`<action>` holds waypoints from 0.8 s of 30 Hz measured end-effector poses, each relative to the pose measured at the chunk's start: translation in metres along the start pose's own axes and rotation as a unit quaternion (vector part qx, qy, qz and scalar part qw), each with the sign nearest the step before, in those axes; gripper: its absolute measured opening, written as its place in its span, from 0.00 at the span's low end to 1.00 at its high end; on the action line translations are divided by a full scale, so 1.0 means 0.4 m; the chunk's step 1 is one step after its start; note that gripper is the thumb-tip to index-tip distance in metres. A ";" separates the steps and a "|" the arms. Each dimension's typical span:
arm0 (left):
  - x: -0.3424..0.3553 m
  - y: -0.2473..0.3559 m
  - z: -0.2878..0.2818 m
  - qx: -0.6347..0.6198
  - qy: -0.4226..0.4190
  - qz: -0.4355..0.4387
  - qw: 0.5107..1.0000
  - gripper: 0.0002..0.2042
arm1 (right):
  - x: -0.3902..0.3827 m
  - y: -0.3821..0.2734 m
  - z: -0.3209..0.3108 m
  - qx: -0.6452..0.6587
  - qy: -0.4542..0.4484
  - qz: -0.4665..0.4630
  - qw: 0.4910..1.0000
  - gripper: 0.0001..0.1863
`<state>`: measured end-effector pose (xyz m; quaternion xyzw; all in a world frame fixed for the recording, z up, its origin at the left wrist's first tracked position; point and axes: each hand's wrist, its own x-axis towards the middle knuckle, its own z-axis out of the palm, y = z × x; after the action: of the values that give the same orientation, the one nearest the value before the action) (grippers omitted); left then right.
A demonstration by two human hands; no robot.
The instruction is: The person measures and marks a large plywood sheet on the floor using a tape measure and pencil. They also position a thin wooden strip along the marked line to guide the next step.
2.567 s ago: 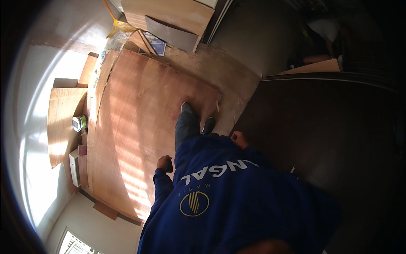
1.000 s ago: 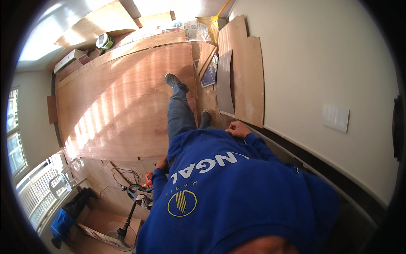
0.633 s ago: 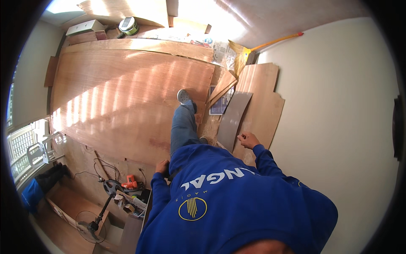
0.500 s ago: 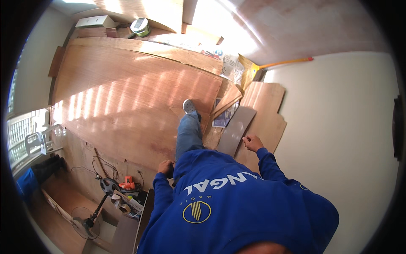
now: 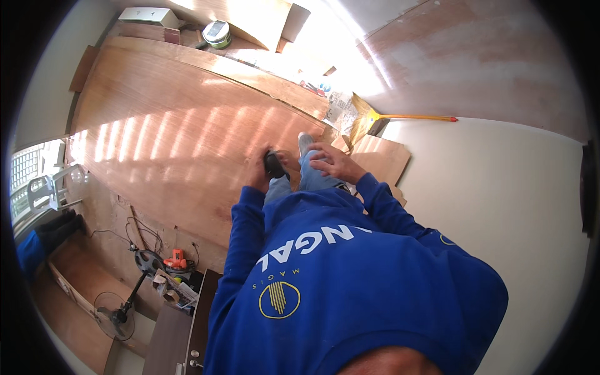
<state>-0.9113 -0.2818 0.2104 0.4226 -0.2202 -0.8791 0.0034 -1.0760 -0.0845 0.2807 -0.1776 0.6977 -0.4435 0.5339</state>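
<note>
My left hand (image 5: 257,170) reaches forward over the plywood sheet (image 5: 169,150), its fingers curled round a small black rounded object (image 5: 273,164) whose kind I cannot make out. It is close to my left leg. My right hand (image 5: 334,164) is held over my right leg in light blue jeans (image 5: 315,178), with its fingers apart and nothing seen in them. Ahead of it, a pale shoe (image 5: 305,142) shows on the sheet's right part.
A broom (image 5: 412,117) leans by the wall, next to board offcuts (image 5: 381,156). At the back stands a round tub (image 5: 217,34). To the left are a white plastic chair (image 5: 47,190), a fan (image 5: 114,315), an orange power tool (image 5: 178,259) and cables.
Both my hands have moved forward, the left one with the black object. My right hand has come inward over my leg and its fingers have spread. Both my legs now show.
</note>
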 end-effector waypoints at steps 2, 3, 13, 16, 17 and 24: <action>0.016 0.021 0.114 0.075 -0.014 0.000 0.997 0.24 | 0.054 -0.070 0.008 0.028 -0.027 -0.013 0.999 0.27; 0.010 0.027 0.151 0.140 -0.042 0.008 0.989 0.26 | 0.077 -0.095 0.000 0.051 -0.057 -0.038 0.996 0.29; 0.127 0.179 0.093 0.294 0.007 -0.044 0.955 0.34 | 0.348 -0.144 -0.255 0.137 0.028 0.101 0.985 0.31; 0.168 0.183 0.093 0.141 0.070 -0.064 0.985 0.33 | 0.438 -0.160 -0.269 0.036 -0.001 0.100 0.994 0.34; 0.199 0.183 0.107 0.097 0.091 -0.062 0.989 0.33 | 0.464 -0.167 -0.253 -0.047 -0.033 0.039 0.998 0.36; 0.436 0.141 0.074 -0.175 0.053 0.012 0.983 0.20 | 0.772 -0.106 -0.256 -0.156 -0.093 -0.110 0.977 0.26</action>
<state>-1.0557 -0.3549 0.1194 0.4593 -0.0676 -0.8801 0.0994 -1.2914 -0.2862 0.1372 -0.3747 0.6819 -0.3665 0.5102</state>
